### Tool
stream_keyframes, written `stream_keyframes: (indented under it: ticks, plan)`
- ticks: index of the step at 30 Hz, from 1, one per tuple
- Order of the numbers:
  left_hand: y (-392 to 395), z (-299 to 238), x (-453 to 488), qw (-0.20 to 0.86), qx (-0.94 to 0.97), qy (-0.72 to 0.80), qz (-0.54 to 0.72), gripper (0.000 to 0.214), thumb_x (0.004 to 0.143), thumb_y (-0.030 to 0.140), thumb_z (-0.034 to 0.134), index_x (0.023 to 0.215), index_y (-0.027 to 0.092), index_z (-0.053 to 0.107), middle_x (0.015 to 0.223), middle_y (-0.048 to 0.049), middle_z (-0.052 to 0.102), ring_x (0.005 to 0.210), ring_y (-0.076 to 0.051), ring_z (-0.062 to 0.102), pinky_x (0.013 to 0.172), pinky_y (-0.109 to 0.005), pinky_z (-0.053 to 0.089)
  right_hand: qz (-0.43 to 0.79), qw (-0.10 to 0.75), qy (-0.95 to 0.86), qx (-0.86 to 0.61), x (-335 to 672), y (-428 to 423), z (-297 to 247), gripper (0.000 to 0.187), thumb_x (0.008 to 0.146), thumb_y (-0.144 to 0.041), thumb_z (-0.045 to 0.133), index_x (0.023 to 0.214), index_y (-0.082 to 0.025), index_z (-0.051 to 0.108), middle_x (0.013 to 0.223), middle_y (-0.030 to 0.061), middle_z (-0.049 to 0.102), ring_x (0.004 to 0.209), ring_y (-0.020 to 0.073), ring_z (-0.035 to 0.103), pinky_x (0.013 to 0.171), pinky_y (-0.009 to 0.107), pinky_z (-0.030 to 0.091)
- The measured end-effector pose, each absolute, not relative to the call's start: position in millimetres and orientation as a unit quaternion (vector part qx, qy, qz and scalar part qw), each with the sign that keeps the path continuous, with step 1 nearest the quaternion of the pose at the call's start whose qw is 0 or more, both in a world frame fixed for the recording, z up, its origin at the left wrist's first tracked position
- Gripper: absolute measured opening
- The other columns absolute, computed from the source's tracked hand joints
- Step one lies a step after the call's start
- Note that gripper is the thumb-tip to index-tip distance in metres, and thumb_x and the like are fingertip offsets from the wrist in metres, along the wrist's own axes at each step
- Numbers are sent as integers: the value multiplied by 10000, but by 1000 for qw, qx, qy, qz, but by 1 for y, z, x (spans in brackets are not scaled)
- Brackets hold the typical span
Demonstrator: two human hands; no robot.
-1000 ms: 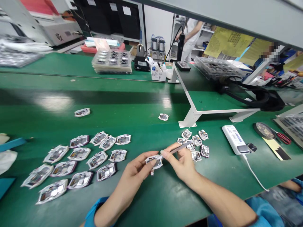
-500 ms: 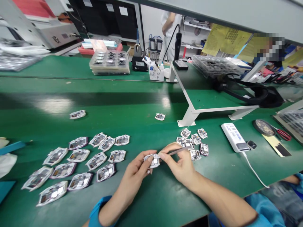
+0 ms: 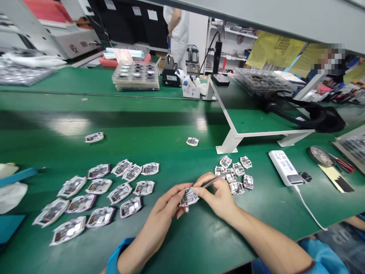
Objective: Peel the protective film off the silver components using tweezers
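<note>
My left hand [image 3: 170,201] is closed on the edge of a small white watch case [image 3: 189,197] with an exposed circuit board, held tilted above the bench. My right hand [image 3: 214,193] pinches metal tweezers [image 3: 212,180], which lie slantwise across its fingers. The right thumb and fingertips touch the upper right rim of the watch case; the tweezers' tip is partly hidden there. Similar watch cases [image 3: 99,186] lie in rows to the left. A smaller cluster of watch cases [image 3: 229,175] sits just beyond my right hand.
Single watch cases lie farther back, one on the left [image 3: 94,137] and one near the middle [image 3: 192,141]. A white-legged riser [image 3: 228,144] stands at the right, with a white charger box [image 3: 284,167] and cable before it. Red-handled scissors [image 3: 345,165] lie far right.
The watch case has tilted and shifted slightly right and down in the view. The tweezers have turned steeper in my right hand. The person in the background appears farther left.
</note>
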State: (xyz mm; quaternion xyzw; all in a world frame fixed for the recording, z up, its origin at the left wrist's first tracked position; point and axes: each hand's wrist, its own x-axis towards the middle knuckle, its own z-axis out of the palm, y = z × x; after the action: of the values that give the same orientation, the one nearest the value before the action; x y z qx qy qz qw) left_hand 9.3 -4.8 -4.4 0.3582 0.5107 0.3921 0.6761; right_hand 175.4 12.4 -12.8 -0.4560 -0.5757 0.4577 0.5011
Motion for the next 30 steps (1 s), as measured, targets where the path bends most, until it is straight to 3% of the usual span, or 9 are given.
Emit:
stream_keyframes:
  ticks: [6, 15, 30]
  plan:
    - [-4, -4, 10, 678, 364, 508, 387, 379, 776, 471, 705, 995, 162, 725, 712, -1, 611, 628, -146, 476, 534, -241, 363, 537, 483, -523, -453, 175, 13, -13, 139, 788, -326, 728, 764, -200, 674, 708, 0, 680, 661, 164, 643, 655, 299, 517]
    - [-6, -6, 9, 647, 426, 505, 380, 298, 860, 392, 600, 1043, 172, 683, 688, -1, 630, 626, -159, 492, 607, -280, 388, 470, 505, -536, -487, 175, 13, -10, 124, 785, -319, 732, 778, -202, 690, 738, 16, 712, 718, 183, 664, 713, 320, 529]
    - [-4, -7, 8, 605, 513, 497, 351, 290, 878, 361, 532, 1064, 179, 659, 732, -5, 631, 635, -167, 516, 621, -281, 417, 500, 505, -500, -495, 172, 13, -12, 161, 782, -353, 730, 749, -197, 704, 715, 10, 713, 694, 177, 654, 692, 302, 519]
